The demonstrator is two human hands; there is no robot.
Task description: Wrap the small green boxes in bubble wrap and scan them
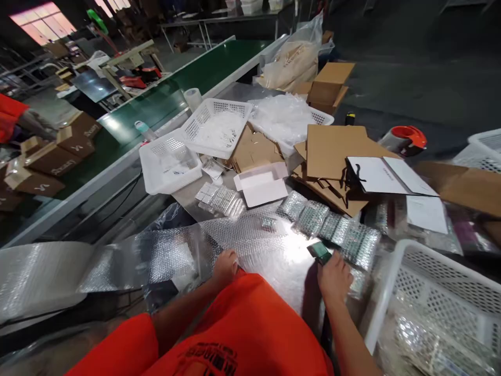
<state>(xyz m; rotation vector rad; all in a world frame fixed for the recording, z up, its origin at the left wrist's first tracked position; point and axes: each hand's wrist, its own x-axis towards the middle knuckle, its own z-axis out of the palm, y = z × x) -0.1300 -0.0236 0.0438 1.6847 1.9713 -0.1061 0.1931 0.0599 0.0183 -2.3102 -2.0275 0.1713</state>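
My right hand (335,277) grips a small flat dark green packet (321,251) at its near end, above the shiny tabletop. My left hand (226,265) is closed on the near edge of a sheet of bubble wrap (230,232). The sheet stretches across the table from a large roll (43,277) on the left. A small green-printed piece (269,223) lies on or under the wrap; I cannot tell which. Just beyond my right hand, several bubble-wrapped green packets (336,228) lie in a row. More wrapped packets (221,199) sit farther off to the left.
An open white box (261,184) stands beyond the wrap. White plastic baskets (146,167) and flat cardboard (332,151) fill the table's back. A white basket (395,271) with wrapped goods is at right. Past a green conveyor belt (133,122), a person in an orange sleeve (11,112) stands near cartons (50,156).
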